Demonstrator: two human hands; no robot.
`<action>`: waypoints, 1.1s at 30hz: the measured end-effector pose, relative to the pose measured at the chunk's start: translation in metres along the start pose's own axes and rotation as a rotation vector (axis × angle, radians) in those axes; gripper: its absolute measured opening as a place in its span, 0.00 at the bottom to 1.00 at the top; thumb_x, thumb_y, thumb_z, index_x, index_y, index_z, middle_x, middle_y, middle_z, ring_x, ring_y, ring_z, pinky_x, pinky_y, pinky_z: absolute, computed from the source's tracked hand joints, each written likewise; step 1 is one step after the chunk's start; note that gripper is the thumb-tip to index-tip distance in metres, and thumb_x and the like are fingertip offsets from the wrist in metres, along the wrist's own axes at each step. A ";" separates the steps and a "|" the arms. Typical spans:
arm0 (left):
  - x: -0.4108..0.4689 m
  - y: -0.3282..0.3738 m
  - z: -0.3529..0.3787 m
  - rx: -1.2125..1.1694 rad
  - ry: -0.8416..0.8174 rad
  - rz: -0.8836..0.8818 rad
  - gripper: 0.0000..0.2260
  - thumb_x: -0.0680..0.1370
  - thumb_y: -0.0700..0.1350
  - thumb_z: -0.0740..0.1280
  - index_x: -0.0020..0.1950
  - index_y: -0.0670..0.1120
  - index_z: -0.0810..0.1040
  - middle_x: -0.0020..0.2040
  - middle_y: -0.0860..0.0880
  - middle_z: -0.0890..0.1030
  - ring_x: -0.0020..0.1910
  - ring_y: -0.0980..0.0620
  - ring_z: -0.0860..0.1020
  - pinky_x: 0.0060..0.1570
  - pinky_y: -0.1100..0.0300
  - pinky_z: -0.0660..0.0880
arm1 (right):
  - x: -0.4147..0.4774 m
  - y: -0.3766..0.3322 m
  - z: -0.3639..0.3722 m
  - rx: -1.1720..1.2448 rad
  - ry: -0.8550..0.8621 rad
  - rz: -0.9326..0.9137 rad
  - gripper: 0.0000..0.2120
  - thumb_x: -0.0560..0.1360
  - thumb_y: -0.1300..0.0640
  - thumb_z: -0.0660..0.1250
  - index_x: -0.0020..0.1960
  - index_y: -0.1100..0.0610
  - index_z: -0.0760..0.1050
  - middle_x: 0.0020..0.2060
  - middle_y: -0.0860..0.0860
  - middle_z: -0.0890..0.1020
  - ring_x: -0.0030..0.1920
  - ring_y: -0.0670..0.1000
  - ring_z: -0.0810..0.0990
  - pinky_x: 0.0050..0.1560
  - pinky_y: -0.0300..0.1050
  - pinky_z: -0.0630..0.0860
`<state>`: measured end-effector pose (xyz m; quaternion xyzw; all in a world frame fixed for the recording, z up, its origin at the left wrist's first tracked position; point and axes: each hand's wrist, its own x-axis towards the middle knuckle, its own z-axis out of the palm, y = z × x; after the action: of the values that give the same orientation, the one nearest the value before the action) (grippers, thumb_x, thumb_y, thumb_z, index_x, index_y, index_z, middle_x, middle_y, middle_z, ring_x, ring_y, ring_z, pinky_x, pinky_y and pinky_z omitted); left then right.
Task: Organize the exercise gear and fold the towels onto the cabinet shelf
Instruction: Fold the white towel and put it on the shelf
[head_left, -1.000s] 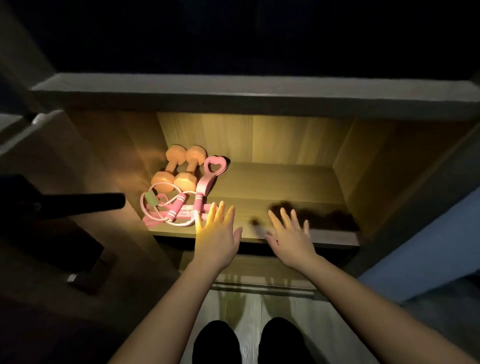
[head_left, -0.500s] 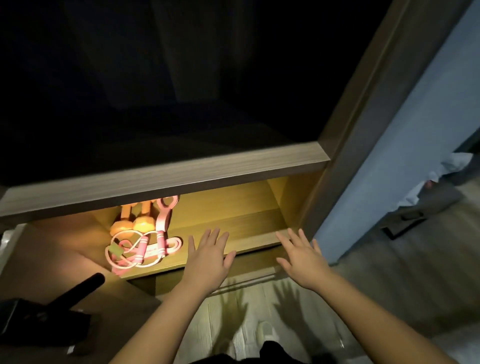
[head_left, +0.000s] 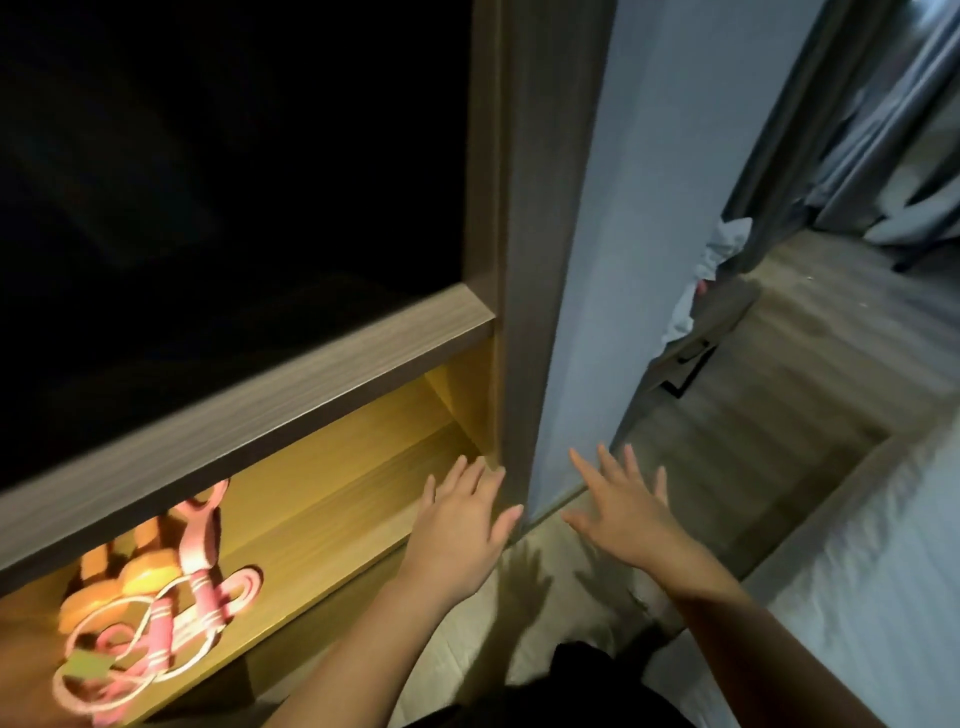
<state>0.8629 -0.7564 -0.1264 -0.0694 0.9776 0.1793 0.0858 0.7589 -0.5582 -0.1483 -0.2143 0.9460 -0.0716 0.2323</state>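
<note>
We see both hands held out flat with the fingers spread, holding nothing and a little apart from each other. The left hand (head_left: 457, 535) hovers at the front right corner of the lit cabinet shelf (head_left: 332, 499), its fingertips close to the cabinet's upright side panel (head_left: 519, 260). The right hand (head_left: 628, 519) hangs over the floor (head_left: 779, 415), in front of the foot of the pale blue wall (head_left: 623, 208). Each hand throws a shadow on the floor beneath it. The exercise gear sits at the far left end of the same shelf, well apart from the hands. We make out two orange dumbbells (head_left: 140, 571) side by side, and a pink heart-topped handle (head_left: 200, 540) lying just to their right. A looped pink and white cord (head_left: 156, 634) is heaped in front of the dumbbells, near the shelf's front edge. A grey wooden board (head_left: 260, 395) roofs this compartment, and the space above it is too dark for us to read. Farther off, past the wall, a pale cloth (head_left: 722, 249) is bunched by grey curtains (head_left: 883, 130), though we cannot tell what it is. The white edge of a bed (head_left: 883, 571) fills the lower right.
</note>
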 end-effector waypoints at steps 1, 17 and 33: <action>0.018 0.012 0.005 -0.002 -0.009 0.026 0.26 0.82 0.63 0.47 0.78 0.56 0.57 0.79 0.53 0.56 0.79 0.52 0.49 0.75 0.46 0.46 | 0.006 0.019 -0.004 0.009 0.004 0.030 0.36 0.78 0.34 0.55 0.78 0.38 0.39 0.79 0.50 0.41 0.78 0.58 0.34 0.72 0.67 0.34; 0.255 0.222 0.038 -0.047 -0.188 0.241 0.26 0.83 0.59 0.53 0.78 0.49 0.59 0.79 0.47 0.57 0.78 0.48 0.53 0.76 0.49 0.52 | 0.050 0.275 -0.088 0.008 0.055 0.233 0.38 0.77 0.34 0.57 0.78 0.40 0.38 0.79 0.51 0.42 0.78 0.59 0.38 0.74 0.70 0.43; 0.518 0.351 0.058 -0.060 -0.266 0.218 0.26 0.83 0.58 0.54 0.78 0.49 0.59 0.79 0.48 0.57 0.78 0.49 0.52 0.75 0.47 0.54 | 0.248 0.448 -0.215 -0.004 0.015 0.263 0.36 0.79 0.38 0.56 0.79 0.44 0.40 0.79 0.53 0.42 0.78 0.60 0.38 0.74 0.70 0.41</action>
<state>0.3072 -0.4652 -0.1608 0.0588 0.9535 0.2244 0.1924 0.2925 -0.2569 -0.1650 -0.0883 0.9678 -0.0403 0.2322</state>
